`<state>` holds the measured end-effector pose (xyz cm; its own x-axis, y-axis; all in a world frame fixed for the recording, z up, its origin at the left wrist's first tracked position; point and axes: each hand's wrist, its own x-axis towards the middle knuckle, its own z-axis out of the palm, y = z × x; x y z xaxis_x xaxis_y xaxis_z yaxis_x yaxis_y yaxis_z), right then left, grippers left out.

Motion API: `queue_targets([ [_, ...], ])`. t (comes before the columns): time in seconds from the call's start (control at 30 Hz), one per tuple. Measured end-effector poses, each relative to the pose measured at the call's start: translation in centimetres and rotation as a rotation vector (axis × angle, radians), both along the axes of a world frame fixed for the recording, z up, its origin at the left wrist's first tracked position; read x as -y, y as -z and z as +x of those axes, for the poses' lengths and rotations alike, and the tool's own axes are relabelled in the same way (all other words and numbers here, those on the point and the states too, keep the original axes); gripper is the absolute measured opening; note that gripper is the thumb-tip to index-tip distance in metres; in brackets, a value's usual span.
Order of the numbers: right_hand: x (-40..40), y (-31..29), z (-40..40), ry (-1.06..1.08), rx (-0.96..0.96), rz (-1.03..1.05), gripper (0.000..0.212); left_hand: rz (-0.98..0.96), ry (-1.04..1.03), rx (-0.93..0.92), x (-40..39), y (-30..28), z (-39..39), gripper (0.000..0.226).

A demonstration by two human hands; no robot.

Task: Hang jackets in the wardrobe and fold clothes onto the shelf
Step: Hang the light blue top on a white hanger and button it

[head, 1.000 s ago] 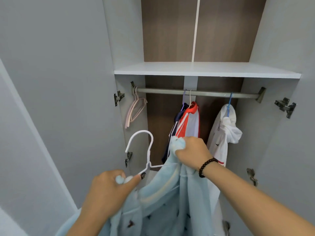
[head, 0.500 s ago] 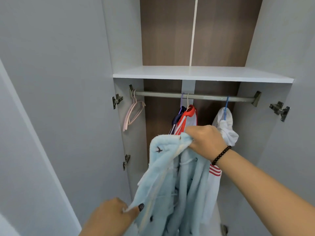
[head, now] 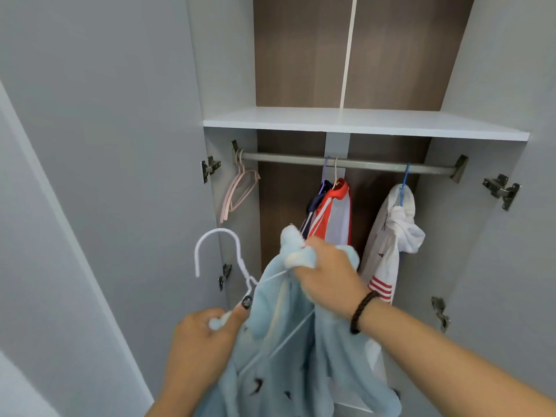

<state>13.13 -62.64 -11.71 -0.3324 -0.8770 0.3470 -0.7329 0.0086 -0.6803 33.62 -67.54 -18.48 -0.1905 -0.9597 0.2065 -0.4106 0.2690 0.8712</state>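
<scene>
nearest, the person's left hand (head: 207, 341) sits low in the view, its fingers curled round a bunch of fluffy fabric and the lower neck of a white hanger (head: 240, 275), with the thumb laid up along the wire. the hanger's hook curves up and to the left, free of the rail. a light blue fleece jacket (head: 288, 371) with small dark motifs drapes over the hanger and hangs down between the two forearms. a thin white hanger arm shows across its folds. just above, the right hand (head: 328, 278) clutches a bundle of the jacket's upper edge in a closed fist, and a dark beaded bracelet (head: 362, 311) circles that wrist. the jacket is held in front of the open wardrobe, below the metal rail (head: 346, 161) and not yet on it. behind the hands, a red and white jacket (head: 337, 212) and a navy garment (head: 314, 203) hang side by side at mid rail, and a white hooded jacket (head: 394, 236) hangs on a blue hanger further right. empty pink hangers (head: 237, 191) dangle at the rail's left end. above the rail runs a white shelf (head: 361, 121), backed by brown wood panelling. grey doors (head: 105, 176) stand open on either side, with metal hinges on their inner edges.
</scene>
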Motion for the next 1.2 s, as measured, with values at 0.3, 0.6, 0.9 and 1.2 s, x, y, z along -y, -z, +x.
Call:
queue_targets([
  [0.3,-1.7,2.5,2.3,-0.003,0.271,0.001,0.014,-0.029,-0.006,-0.206,-0.9,-0.4,-1.8,0.058],
  [0.6,-2.7,3.8,5.4,-0.067,-0.034,-0.155,0.006,-0.163,-0.027,-0.165,0.9,-1.8,-1.0,0.053],
  [0.9,1.0,3.6,6.1,-0.214,-0.112,-0.095,0.028,-0.059,-0.12,-0.241,4.8,-0.5,2.1,0.044],
  [1.2,10.4,7.0,-7.0,0.436,0.149,-0.051,0.019,0.003,-0.257,-0.297,9.1,2.5,6.1,0.053],
])
